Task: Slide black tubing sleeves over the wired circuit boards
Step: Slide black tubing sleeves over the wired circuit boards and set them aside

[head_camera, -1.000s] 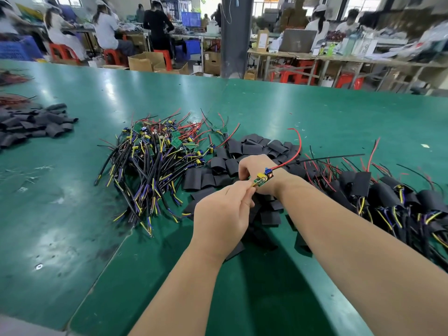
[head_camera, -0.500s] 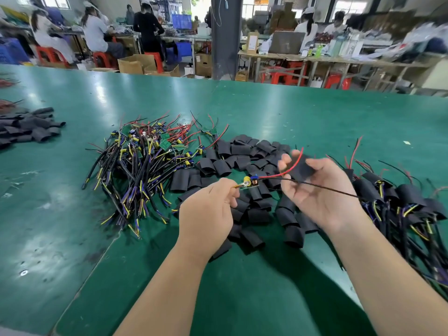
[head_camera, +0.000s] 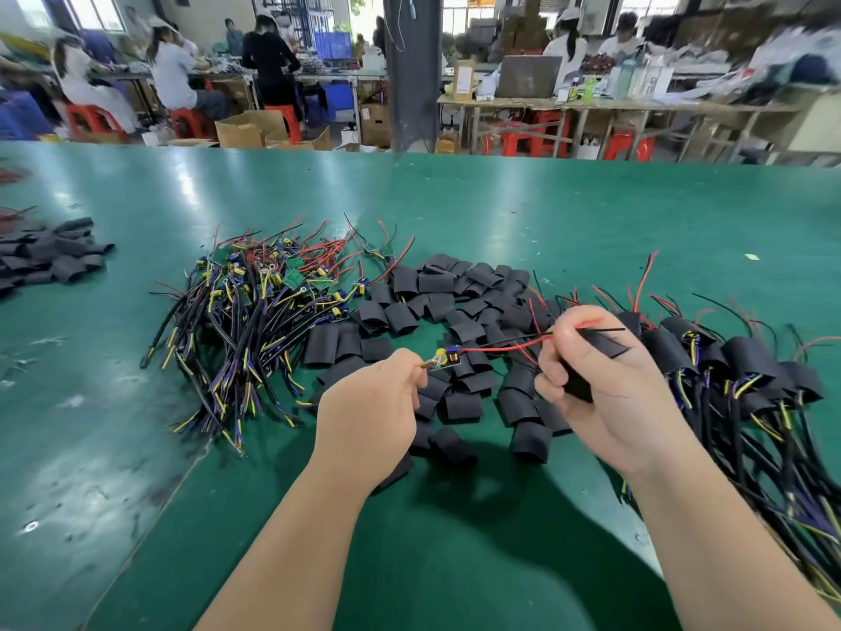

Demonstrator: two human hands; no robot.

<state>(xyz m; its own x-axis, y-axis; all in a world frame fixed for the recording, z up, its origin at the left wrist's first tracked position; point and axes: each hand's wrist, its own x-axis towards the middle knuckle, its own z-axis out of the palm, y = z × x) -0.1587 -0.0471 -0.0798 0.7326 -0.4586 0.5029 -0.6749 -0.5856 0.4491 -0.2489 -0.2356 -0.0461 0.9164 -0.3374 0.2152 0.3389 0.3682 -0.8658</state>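
The right hand (head_camera: 605, 389) has closed since half a second ago, and the board's wires (head_camera: 500, 347) now run into the sleeve (head_camera: 597, 346) it grips, a black tip poking out beyond. The left hand (head_camera: 368, 412) pinches the board (head_camera: 440, 359) in the air, above loose sleeves (head_camera: 455, 307) on the green worktop (head_camera: 500, 211). Bare boards (head_camera: 255, 311) lie left, sleeved ones (head_camera: 751, 371) right.

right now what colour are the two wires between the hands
One red wire, one black wire; the head view shows them best.
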